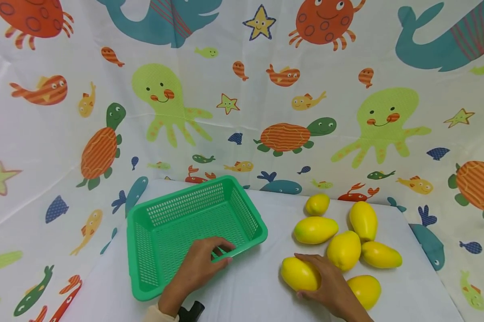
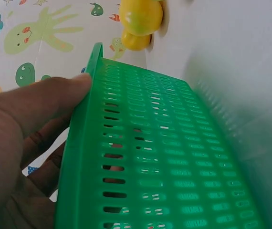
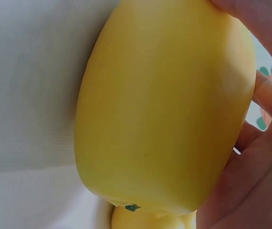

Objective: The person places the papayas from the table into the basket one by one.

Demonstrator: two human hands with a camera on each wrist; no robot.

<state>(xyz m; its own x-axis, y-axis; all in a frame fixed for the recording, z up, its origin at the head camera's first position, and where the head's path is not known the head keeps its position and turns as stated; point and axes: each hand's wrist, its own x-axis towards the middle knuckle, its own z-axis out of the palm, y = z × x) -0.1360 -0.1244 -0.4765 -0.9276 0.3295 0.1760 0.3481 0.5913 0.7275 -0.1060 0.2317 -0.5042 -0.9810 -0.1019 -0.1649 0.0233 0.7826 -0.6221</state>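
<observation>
My left hand [image 1: 199, 264] is at the near right rim of a green plastic basket [image 1: 197, 226]. In the left wrist view the thumb lies on the outer side of the rim and the fingers reach behind the perforated wall [image 2: 150, 138]. My right hand [image 1: 331, 284] holds a smooth yellow mango [image 1: 299, 273] on the white cloth, fingers over its far side and thumb at the near side. Up close in the right wrist view, the mango [image 3: 164, 109] shows a small green mark at one end.
Several other yellow fruits lie to the right on the white cloth, among them a long one [image 1: 316, 230], a small one at the back [image 1: 317, 204] and one beside my right wrist [image 1: 364, 291]. Behind hangs a curtain [image 1: 221, 147] printed with sea animals.
</observation>
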